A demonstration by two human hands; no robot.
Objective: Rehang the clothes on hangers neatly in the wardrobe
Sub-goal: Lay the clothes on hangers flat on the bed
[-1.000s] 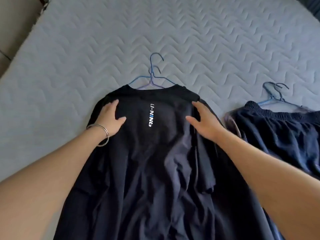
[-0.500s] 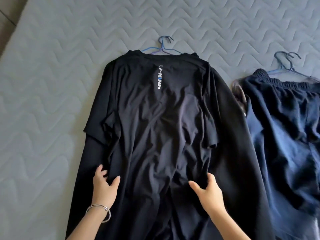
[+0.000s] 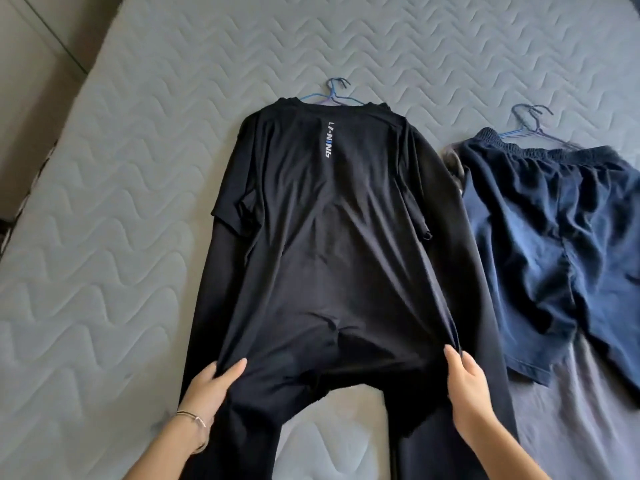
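Spread wider since, the left hand [image 3: 214, 381] and right hand [image 3: 465, 379] pinched the smooth black T-shirt [image 3: 329, 237] taut by its hem with their fingers. Its long axis pointed away across the quilted mattress [image 3: 138, 168], wire hanger [image 3: 334, 95] farthest.

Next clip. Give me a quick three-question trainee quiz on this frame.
1. What lies on the mattress right of the black T-shirt? A navy shorts, B towel, C jacket.
2. True or false: the left hand and right hand grip the T-shirt's collar.
3. Fill in: the blue hanger hook sticks out at the T-shirt's ____.
Key: 1 A; 2 false, they hold its hem; 3 collar.
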